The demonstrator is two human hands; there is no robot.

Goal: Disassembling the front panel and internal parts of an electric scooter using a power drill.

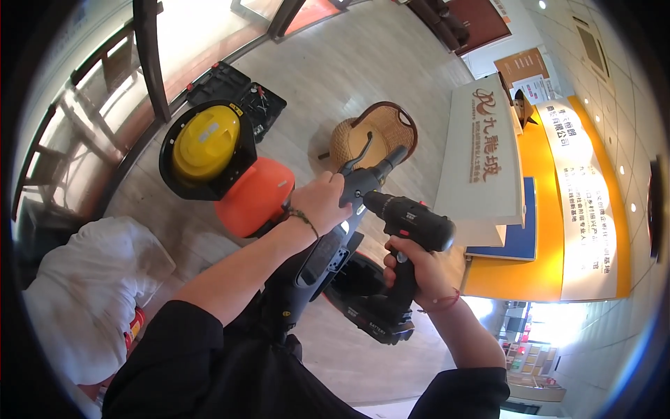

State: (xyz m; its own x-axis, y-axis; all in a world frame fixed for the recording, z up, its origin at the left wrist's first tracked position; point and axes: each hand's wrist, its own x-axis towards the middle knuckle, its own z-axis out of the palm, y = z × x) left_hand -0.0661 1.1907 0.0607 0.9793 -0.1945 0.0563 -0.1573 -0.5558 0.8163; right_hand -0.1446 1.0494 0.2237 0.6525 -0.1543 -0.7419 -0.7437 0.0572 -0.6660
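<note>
The right hand (419,269) grips a black cordless drill (401,244) by its handle, its nose touching a dark scooter handlebar (349,202). The left hand (322,202) clasps that handlebar just beside the brake lever (359,155). A yellow helmet (206,142) and an orange helmet (255,197) hang beside it, above the tiled floor (335,70).

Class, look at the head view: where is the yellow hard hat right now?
The yellow hard hat lies on the floor at upper left, touching the orange helmet, beyond the left hand and just below the open black toolbox.
</note>
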